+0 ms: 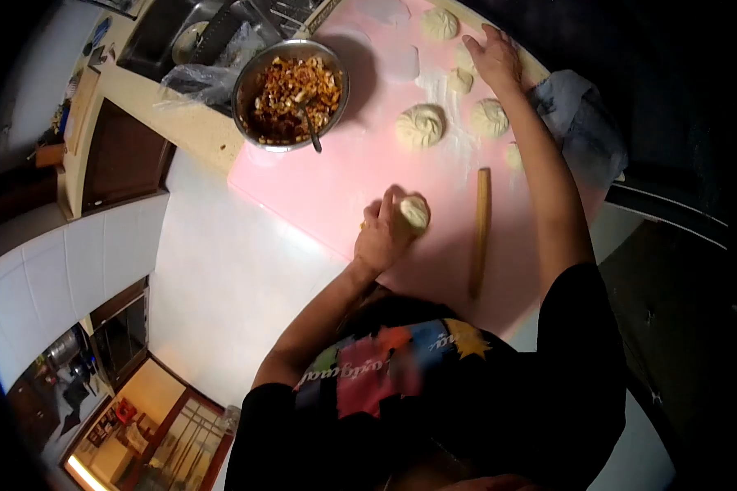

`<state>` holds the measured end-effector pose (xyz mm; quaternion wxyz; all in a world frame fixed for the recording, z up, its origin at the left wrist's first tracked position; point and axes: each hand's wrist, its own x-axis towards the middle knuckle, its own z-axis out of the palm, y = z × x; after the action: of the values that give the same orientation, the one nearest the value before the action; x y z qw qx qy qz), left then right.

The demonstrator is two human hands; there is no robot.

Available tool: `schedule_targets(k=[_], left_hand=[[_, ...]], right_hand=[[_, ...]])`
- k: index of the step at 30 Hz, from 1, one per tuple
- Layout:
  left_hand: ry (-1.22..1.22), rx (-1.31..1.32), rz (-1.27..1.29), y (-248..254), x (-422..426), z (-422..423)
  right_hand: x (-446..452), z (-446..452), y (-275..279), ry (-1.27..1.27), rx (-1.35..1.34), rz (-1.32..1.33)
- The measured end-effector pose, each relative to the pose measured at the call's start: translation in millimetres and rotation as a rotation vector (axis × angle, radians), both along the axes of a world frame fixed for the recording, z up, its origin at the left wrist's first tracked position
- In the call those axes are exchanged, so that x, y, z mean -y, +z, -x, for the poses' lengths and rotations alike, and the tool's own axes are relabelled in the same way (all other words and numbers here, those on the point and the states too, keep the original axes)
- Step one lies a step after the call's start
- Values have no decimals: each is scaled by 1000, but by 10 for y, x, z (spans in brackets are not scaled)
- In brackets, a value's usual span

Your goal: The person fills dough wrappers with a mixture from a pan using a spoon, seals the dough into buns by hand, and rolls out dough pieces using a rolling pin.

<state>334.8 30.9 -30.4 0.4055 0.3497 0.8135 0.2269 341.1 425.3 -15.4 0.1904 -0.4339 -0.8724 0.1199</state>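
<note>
My left hand [385,231] is at the near part of the pink mat [303,192], its fingers curled against a small pleated bun [414,213]. Far to the right, my right hand [494,61] reaches over the mat with fingers spread, near a small dough piece [460,80]. Around it lie a pleated bun [440,24] at the far edge, a larger one [420,125] and another [490,118] beside my right forearm. A wooden rolling pin [481,233] rests between my arms.
A metal bowl [262,90] of chopped filling with a spoon [312,131] stands at the mat's left edge. Behind it are a plastic bag [201,84] and a sink [160,53]. A greyish cloth or bag [577,123] lies right of my right forearm.
</note>
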Motion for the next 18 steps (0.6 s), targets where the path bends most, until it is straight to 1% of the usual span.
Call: schedule_targets(k=[1,2,4,6,8,9,10,11,12,13,14,16,17,18], left_hand=[[-46,-113,-17,86,-44,-3],[-92,-226,-35,142,-93,-12],[-84,-192,36,134,-215,-32],[-73,-169,91,72,-284,-10],[-81,-118,4,19,-300,-29],[-69,-232,-235,-37,-215,-125],[-73,-233,-243,-167,-129,-206],[-71,-286,-364,-323,-26,-281],[-70,-336,-482,-321,51,-333],[-30,-219,-406,-321,167,-379],[-42,-219,-410,-341,205,-361],[135,11,-379,-225,211,-249],[80,27,-429,-181,181,-134],[34,11,-425,-118,83,-55]], right_hand=[[251,-112,74,48,-114,-67],[533,-246,100,49,-103,-53],[1131,-505,111,155,-175,436],[1763,-749,-215,261,-337,664],[2331,-812,107,111,-39,853],[2562,-874,-96,52,-121,821],[2797,-944,-411,-5,-204,786],[3027,-977,-536,27,-269,543],[3180,-991,-593,57,-329,302],[3180,-1001,-683,83,-362,175],[3155,-1008,-759,73,-365,169],[3067,-947,-773,243,-73,73],[2949,-907,-776,317,-115,-22],[2835,-850,-867,417,-175,-44]])
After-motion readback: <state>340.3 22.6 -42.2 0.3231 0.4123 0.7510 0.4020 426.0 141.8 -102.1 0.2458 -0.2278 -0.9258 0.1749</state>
